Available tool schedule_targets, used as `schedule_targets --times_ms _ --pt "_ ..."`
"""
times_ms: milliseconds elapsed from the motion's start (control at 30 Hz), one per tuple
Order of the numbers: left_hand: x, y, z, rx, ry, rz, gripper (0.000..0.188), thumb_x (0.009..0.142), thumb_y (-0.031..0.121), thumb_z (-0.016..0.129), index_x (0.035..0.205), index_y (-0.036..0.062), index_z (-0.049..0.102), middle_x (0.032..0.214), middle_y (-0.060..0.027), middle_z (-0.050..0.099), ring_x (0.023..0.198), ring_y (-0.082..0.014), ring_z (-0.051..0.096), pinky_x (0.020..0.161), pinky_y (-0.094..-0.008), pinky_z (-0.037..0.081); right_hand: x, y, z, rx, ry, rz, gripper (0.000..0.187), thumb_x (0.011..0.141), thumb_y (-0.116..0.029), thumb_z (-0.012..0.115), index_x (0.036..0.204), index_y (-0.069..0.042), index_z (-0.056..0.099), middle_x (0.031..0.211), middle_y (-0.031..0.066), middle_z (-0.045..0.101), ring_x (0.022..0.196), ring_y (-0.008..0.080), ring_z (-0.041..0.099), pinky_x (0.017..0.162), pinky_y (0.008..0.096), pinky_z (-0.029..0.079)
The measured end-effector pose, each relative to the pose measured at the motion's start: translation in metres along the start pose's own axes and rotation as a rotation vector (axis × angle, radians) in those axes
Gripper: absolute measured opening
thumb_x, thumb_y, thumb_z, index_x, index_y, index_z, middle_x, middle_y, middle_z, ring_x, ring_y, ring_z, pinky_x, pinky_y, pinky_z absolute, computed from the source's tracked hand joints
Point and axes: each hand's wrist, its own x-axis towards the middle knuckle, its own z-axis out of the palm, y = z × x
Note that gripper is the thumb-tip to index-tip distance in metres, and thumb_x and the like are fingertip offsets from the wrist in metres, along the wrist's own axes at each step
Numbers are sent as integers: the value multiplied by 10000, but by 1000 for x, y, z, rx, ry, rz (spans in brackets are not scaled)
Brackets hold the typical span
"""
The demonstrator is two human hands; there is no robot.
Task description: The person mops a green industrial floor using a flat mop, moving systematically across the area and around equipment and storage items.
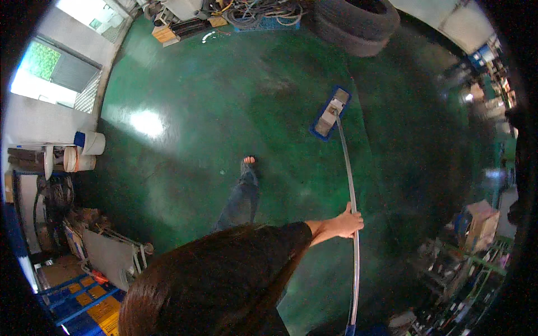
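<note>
My left hand point(344, 224) is wrapped around the silver metal pole of a flat mop point(349, 173), at the right of centre. The arm, in a black sleeve, reaches across from the left. The mop head point(330, 112) rests tilted on the green floor, farther ahead; it has a pale plate and a blue fringe around the edge. A blue part of the pole shows at the lower edge. My right hand is out of view. Long brown hair hangs over the lower left, hiding part of my body.
Stacked tyres point(358, 25) and coiled cables point(263, 14) stand at the far edge. Along the left wall are white buckets point(92, 143) and a folded trolley point(109, 255). Metal racks and boxes point(481, 224) line the right. My foot point(249, 160) is on the green floor point(185, 101).
</note>
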Motion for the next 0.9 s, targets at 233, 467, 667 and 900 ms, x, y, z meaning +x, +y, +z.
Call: schedule_targets --times_ms 233,467,667,900 --pt "-65 -99 -89 -146 113 -72 419 695 389 702 994 133 560 1022 -6 509 1135 -227 404 874 -691 317 -65 -64 79 48 -47 -18 381 893 -229 459 1199 -3 488 925 156 534 661 207 466 579 354 416" --pt "-152 -195 -188 -198 196 -235 376 693 332 714 978 136 565 1009 -3 515 1112 -242 406 841 -661 362 -33 -116 103 158 -143 -32 385 889 -203 488 1222 -9 481 992 154 512 740 223 474 627 346 427" --pt "-178 -305 -257 -158 110 -417 336 705 316 702 961 135 581 989 -7 536 1100 -253 434 825 -670 367 2 -138 248 221 -196 139 400 872 -141 548 1243 -10 471 1164 193 506 915 273 518 750 367 477" --pt "-208 -478 -325 -93 1 -597 299 735 241 637 1004 149 544 1059 6 511 1168 -209 412 862 -713 309 -19 -240 493 156 -191 384 457 840 -210 589 1243 -31 470 808 38 468 677 166 424 683 287 396"
